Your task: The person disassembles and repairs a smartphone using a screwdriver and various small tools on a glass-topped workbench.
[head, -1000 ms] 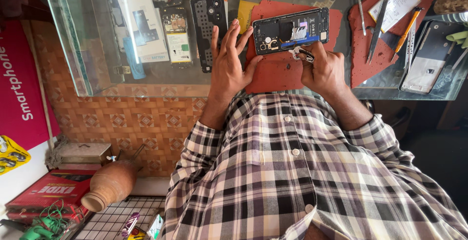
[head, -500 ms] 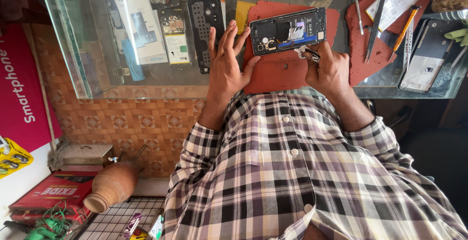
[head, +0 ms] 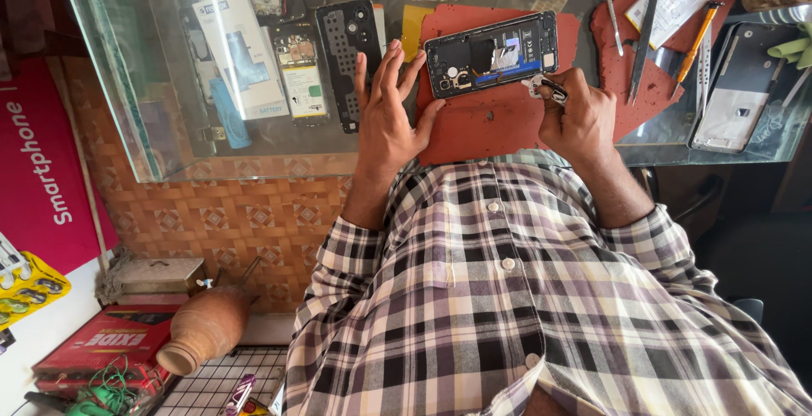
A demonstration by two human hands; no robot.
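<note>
Opened phone [head: 492, 52], back cover off and insides showing, lying on a red mat [head: 499, 120] on the glass table [head: 211, 141], seen from above over a checked shirt. Left hand [head: 387, 116] spread flat, fingers wide, beside the phone's left end, thumb near its corner. Right hand [head: 579, 120] closed around a small tool [head: 541, 86] just below the phone's right edge.

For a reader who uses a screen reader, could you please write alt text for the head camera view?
A person in a checked shirt works on an opened phone lying on a red mat on a glass counter: the left hand steadies its edge, and the right hand holds a small tool beside it. Tweezers, a screwdriver and phone parts lie around.
</note>
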